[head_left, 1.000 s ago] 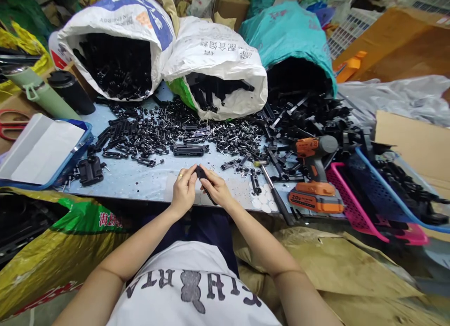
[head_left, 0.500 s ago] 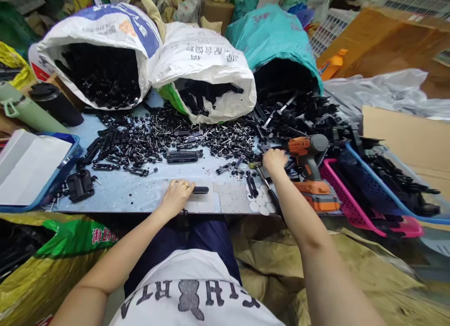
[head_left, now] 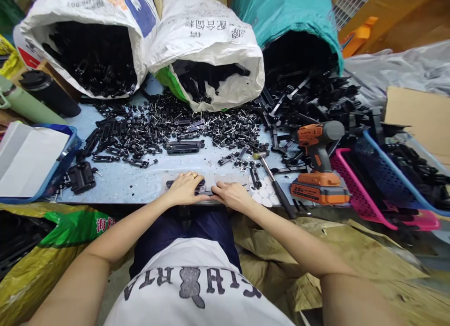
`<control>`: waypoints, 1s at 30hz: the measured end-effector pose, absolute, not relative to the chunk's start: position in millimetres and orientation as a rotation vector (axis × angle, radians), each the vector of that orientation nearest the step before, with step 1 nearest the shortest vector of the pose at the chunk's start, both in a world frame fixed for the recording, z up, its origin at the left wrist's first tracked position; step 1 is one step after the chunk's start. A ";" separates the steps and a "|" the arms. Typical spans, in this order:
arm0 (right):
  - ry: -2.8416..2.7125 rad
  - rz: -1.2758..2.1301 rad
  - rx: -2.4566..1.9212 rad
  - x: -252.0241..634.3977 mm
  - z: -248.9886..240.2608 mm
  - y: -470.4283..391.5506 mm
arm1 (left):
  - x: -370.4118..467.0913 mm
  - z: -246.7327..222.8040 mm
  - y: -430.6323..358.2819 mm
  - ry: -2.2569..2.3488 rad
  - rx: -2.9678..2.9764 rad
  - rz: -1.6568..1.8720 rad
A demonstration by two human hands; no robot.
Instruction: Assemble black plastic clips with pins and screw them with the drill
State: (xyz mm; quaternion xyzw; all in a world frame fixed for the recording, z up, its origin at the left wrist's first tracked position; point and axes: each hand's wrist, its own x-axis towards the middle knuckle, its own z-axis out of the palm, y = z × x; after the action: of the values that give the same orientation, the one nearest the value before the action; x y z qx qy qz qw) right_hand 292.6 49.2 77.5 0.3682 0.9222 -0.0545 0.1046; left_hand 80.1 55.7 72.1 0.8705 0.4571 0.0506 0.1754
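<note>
At the front edge of the bench, my left hand (head_left: 184, 188) is closed over a black plastic bar (head_left: 200, 188), whose ends show beside the fingers. Just to its right, my right hand (head_left: 231, 195) has its fingertips pressed together at the right end of a dark part there; how much they grip is partly hidden. Both hands rest over pale flat pieces (head_left: 211, 179) on the bench top. A hammer (head_left: 276, 185) lies to the right of my right hand, its head away from me. A small black jointed piece (head_left: 255, 175) sits left of the hammer.
An orange cordless drill (head_left: 318, 162) stands on the right, beside a pink basket (head_left: 346, 185) and a blue basket (head_left: 372, 157). Behind lie heaped black parts with metal pins (head_left: 147, 133) and open sacks (head_left: 211, 44). A blue tray (head_left: 72, 145) and bottles (head_left: 49, 94) are left.
My right hand has come from the hammer's head, near the drill, back to the left beside my left hand. The view has tilted down and nearer the bench.
</note>
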 end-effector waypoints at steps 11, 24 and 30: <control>2.799 0.127 1.108 281.0 97.3 54.6 | 69.4 48.9 45.2 1.339 2.466 0.507; 2.972 0.024 1.418 345.6 54.5 68.9 | 172.8 69.7 193.0 1.409 2.716 0.142; 2.587 0.170 2.097 364.5 72.4 159.4 | 158.2 69.2 171.5 1.464 2.677 0.228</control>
State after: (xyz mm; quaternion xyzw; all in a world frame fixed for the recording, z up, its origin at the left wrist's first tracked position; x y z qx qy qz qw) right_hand 364.5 159.4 72.4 0.6259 0.7722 0.0507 -0.0965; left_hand 158.2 171.5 69.2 0.8742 0.4782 0.0745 0.0409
